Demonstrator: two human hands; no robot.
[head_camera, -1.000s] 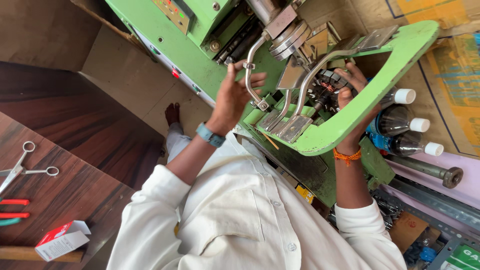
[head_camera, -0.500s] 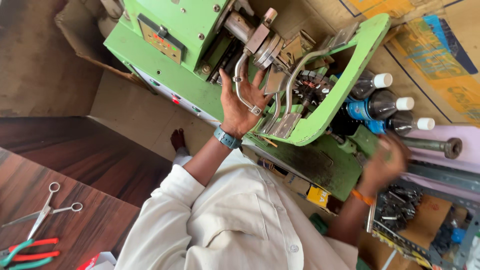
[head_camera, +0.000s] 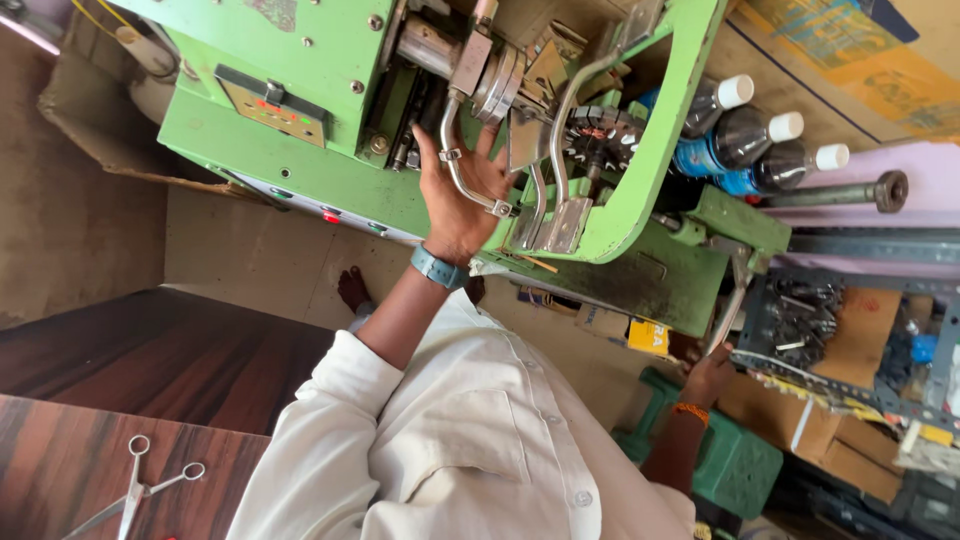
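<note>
Mid-job on green machine. Left hand spread open, palm against curved metal lever at machine front, not gripping. Right hand low by parts rack; closed or not, can't tell. Scissors untouched on counter.

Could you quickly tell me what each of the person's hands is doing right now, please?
Left hand: open, fingers spread, palm against the curved metal lever on the green machine.
Right hand: closed on a slim metal handle beside the machine.
</note>
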